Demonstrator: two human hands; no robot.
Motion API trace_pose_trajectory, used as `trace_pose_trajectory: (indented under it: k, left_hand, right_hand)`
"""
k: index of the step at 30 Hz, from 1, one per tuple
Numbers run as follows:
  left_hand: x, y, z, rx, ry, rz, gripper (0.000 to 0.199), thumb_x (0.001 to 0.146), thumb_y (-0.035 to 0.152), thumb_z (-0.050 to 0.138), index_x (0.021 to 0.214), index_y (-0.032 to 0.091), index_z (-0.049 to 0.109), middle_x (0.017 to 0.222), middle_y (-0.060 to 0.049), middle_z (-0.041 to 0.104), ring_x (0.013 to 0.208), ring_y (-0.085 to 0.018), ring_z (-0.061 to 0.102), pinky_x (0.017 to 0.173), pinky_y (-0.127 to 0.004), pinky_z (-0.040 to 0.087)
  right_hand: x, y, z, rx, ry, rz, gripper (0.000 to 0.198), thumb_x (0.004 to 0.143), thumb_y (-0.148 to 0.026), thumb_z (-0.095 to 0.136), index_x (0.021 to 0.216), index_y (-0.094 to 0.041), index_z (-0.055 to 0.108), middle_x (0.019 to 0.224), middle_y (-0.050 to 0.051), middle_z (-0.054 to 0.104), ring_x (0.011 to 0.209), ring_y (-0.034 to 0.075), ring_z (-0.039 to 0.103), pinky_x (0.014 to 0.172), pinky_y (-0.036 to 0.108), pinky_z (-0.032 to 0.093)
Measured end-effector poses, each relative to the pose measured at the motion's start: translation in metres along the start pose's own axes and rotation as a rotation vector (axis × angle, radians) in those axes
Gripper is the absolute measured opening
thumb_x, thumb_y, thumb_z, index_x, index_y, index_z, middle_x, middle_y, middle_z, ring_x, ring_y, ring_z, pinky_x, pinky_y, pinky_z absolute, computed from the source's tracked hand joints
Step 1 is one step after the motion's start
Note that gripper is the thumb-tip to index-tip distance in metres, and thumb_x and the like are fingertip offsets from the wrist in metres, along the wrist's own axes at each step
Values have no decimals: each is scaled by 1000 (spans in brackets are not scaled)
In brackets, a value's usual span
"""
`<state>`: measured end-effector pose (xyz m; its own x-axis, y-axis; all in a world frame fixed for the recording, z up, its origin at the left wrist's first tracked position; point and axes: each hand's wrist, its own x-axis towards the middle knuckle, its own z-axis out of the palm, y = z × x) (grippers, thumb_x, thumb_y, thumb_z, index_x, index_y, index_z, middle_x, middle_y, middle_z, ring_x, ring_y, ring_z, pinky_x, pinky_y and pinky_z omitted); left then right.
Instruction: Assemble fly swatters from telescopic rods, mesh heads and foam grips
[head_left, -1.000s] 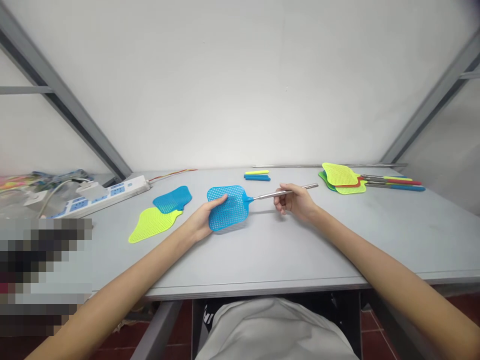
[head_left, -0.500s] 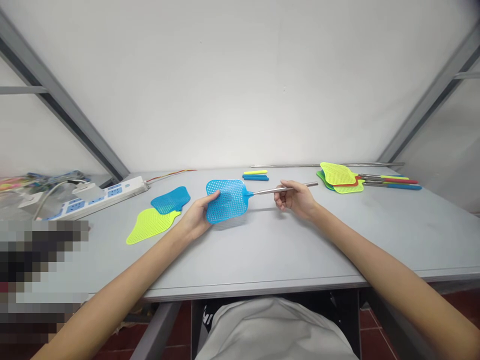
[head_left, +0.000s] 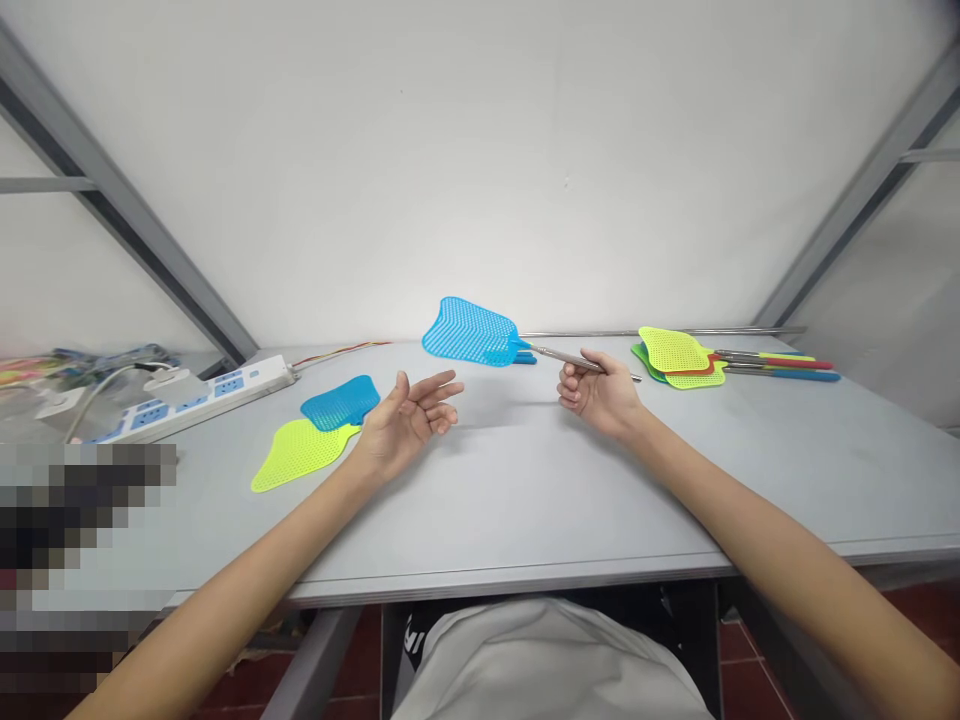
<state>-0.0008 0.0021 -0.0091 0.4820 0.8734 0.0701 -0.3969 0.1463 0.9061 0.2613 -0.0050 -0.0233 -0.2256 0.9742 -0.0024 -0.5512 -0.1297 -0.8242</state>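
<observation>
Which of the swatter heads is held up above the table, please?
The raised blue head, on the metal rod in the right hand. The loose blue head, loose yellow head and stacked swatters all rest on the table.

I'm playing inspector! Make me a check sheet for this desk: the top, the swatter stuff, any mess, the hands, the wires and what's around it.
Surface: grey tabletop, with things along its back and left side.
Swatter things: blue swatter held up in the right hand; loose blue head and loose yellow head at left; swatter stack at right; blue tubes partly hidden.
Clutter: coloured heap at far left, too blurred to name.
Hands: left hand open, holding nothing; right hand closed around the metal rod.
Cables: power strip, white cable, red-and-yellow wires.
Surroundings: pale wall, grey frame posts, red floor tiles.
</observation>
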Motion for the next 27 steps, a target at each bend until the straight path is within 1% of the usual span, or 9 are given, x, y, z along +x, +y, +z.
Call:
trace_pose_trajectory:
  k: [3, 6, 9, 11, 14, 16, 20, 24, 27]
  left_hand:
    - [-1, -3, 2, 100, -65, -7, 49, 70, 52, 45, 102, 15, 55, 104, -10, 54, 67, -14, 53, 57, -24, 40]
    - [-2, -8, 6, 200, -131, -15, 51, 68, 48, 51, 108, 18, 51, 109, -11, 52, 70, -14, 54, 58, -25, 39]
    - [-4, -11, 11, 246, -170, -12, 55, 67, 48, 51, 114, 21, 45, 111, -11, 50, 71, -15, 54, 58, -25, 39]
    - [-5, -12, 13, 272, -176, 5, 51, 69, 47, 50, 111, 20, 48, 111, -11, 50, 73, -16, 54, 59, -26, 39]
    - [-5, -13, 13, 349, -198, 2, 41, 71, 45, 48, 95, 14, 60, 112, -13, 50, 76, -18, 54, 59, -26, 39]
    - [-4, -14, 13, 380, -208, -16, 41, 72, 45, 47, 94, 14, 60, 111, -13, 50, 76, -18, 54, 58, -26, 39]
    - [-5, -17, 16, 299, -175, -36, 52, 72, 50, 44, 116, 23, 42, 111, -11, 50, 74, -17, 55, 57, -25, 40]
    - [-8, -17, 23, 213, -38, 40, 48, 76, 48, 39, 120, 29, 35, 107, -7, 52, 70, -14, 56, 55, -25, 40]
    - [-9, -15, 25, 237, 49, 101, 46, 78, 42, 40, 121, 29, 33, 103, -4, 53, 68, -12, 56, 55, -23, 40]
  right_hand:
    - [0, -1, 2, 7, -27, 5, 31, 75, -39, 35, 62, -15, 51, 53, 0, 42, 43, 8, 37, 44, 23, 32]
    - [-2, 2, 7, -26, -67, 71, 32, 74, -40, 36, 65, -15, 53, 54, 0, 43, 44, 9, 39, 44, 23, 31]
    - [-3, 8, 14, -35, -100, 136, 33, 74, -42, 37, 68, -14, 54, 54, 1, 45, 44, 9, 40, 44, 23, 31]
    - [-5, 11, 18, -22, -121, 164, 34, 74, -43, 37, 68, -14, 54, 54, 1, 45, 44, 9, 40, 44, 23, 30]
    - [-7, 12, 23, 11, -144, 161, 35, 76, -43, 35, 71, -14, 54, 55, 0, 45, 44, 8, 39, 44, 22, 30]
    - [-10, 12, 27, 24, -169, 145, 36, 76, -43, 35, 73, -14, 55, 55, 0, 45, 44, 8, 39, 43, 22, 30]
    - [-13, 18, 33, -13, -221, 183, 37, 77, -45, 35, 76, -14, 56, 56, -1, 45, 43, 7, 39, 41, 20, 28]
    - [-13, 29, 37, -71, -273, 274, 38, 76, -47, 37, 82, -15, 56, 58, -1, 45, 43, 6, 40, 38, 19, 26]
    - [-13, 35, 37, -99, -283, 275, 37, 76, -48, 36, 86, -17, 56, 58, -2, 44, 42, 6, 39, 37, 18, 26]
